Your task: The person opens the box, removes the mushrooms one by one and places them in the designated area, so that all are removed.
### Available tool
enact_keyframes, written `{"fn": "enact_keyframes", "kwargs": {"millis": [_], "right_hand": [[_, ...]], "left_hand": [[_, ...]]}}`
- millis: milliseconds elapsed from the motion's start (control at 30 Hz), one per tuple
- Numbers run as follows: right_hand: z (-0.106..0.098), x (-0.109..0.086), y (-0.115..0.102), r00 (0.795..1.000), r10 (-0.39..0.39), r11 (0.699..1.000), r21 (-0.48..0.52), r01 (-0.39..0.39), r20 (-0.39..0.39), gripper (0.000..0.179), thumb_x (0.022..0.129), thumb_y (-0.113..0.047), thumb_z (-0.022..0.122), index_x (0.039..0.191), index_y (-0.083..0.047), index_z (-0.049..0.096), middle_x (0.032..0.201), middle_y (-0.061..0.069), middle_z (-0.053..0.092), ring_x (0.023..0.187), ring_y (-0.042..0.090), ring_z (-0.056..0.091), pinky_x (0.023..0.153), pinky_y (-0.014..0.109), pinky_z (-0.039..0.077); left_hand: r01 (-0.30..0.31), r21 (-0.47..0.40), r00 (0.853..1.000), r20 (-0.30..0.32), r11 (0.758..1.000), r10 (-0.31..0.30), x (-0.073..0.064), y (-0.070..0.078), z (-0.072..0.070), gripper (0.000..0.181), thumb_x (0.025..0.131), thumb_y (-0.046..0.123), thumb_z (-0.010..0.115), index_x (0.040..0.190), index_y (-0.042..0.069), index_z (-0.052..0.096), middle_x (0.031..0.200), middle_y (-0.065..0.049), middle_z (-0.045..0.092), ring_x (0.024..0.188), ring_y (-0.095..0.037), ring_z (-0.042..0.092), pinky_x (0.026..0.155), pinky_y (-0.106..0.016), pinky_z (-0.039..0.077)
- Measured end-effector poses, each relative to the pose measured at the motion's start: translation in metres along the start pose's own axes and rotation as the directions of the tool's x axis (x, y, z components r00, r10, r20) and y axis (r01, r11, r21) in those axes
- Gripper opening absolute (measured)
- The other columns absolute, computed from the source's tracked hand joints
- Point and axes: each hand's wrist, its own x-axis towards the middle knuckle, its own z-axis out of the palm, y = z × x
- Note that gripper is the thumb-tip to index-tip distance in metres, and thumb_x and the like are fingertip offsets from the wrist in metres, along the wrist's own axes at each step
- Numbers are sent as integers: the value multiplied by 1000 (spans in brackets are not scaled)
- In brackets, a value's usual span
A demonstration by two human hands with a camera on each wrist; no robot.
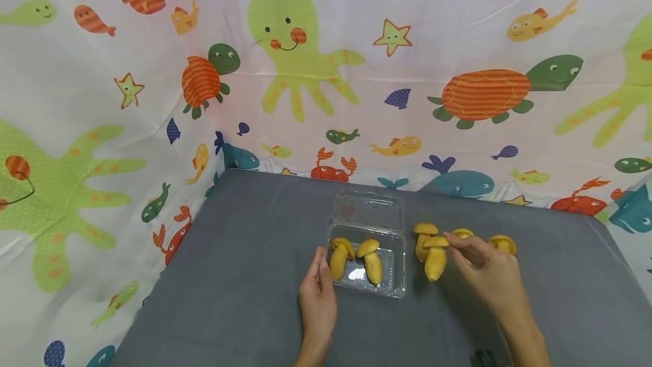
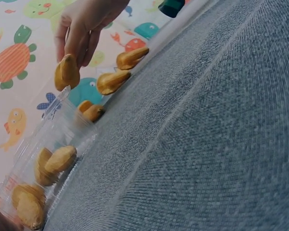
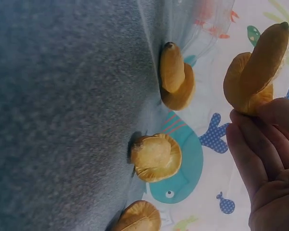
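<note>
A clear plastic clamshell box (image 1: 399,290) lies with its lid folded back, and two yellow mushrooms (image 1: 373,268) rest inside. At its left side, my left hand (image 1: 318,302) holds the box's edge; only a bit of that hand shows in the left wrist view. My right hand (image 1: 489,273) pinches another yellow mushroom (image 1: 434,265) by its cap, stem pointing down. The right wrist view shows this held mushroom (image 3: 265,62) raised off the table, between thumb and fingers. Just behind it, a mushroom (image 1: 421,237) sits to the right of the box.
More mushrooms, one (image 1: 462,233) partly behind my right hand and another (image 1: 503,243) farther right, are on the grey cloth-covered table (image 1: 244,276). A dark green object (image 1: 484,357) is cut off at the front edge. A sea-animal curtain (image 1: 326,89) hangs behind and at the sides.
</note>
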Motion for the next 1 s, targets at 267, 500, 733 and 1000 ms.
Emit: {"fn": "enact_keyframes", "kwargs": {"millis": [267,500,733,1000], "right_hand": [[0,-9,2,999,-25,1000,-9,25,33,26,84,10,85,103,-7,80,111,8,81,97,-20,63,75,7,54],[3,-16,6,992,-43,996,-77,52,118,27,84,7,86,103,-11,80,112,3,81,96,-1,71,77,4,52],[8,-19,7,982,-15,983,-174,48,186,25,85,2,87,103,-14,81,112,0,81,94,26,79,75,30,63],[12,-22,12,968,-34,978,-191,84,248,23,87,-2,87,104,-16,81,112,0,81,95,28,79,76,43,65]], "left_hand": [[11,2,1000,-6,1000,-11,0,0,0,43,112,5,51,154,-5,49,157,-20,51,149,-28,44,114,-22,38],[20,-1,1000,-6,1000,-20,0,1,1,44,112,5,51,155,-4,49,158,-19,51,149,-28,44,115,-25,38],[28,-9,1000,1,1000,-28,1,3,0,44,113,7,50,156,-4,47,158,-20,50,150,-28,43,117,-29,38],[26,-9,1000,-1,1000,-26,1,1,0,44,113,9,51,155,-3,48,158,-19,50,150,-27,43,117,-32,38]]}}
